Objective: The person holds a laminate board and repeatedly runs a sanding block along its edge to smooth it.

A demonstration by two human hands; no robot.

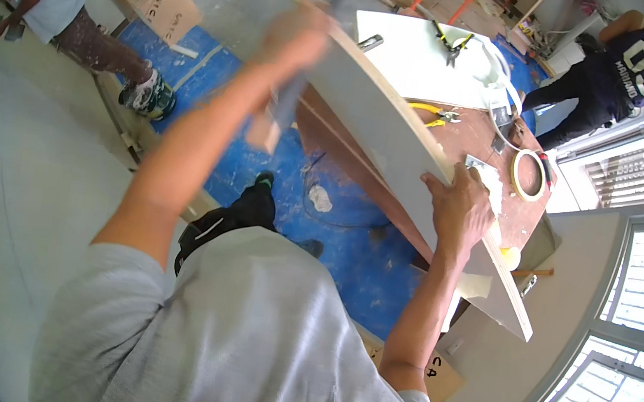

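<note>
A long grey panel with a pale wooden edge crosses diagonally in front of me, tilted on its side. My right hand grips its upper edge towards the right end, thumb on the near face. My left hand, smeared by motion, is closed round a long dark-grey tool with a wood-coloured end. Blur hides the tool's exact kind. It crosses the panel's far left part; whether it touches the edge I cannot tell.
Beyond the panel, a brown work surface carries yellow-handled pliers, a tape roll and a white sheet with a black-and-yellow clamp. Blue sheeting covers the floor. People stand at far right and left.
</note>
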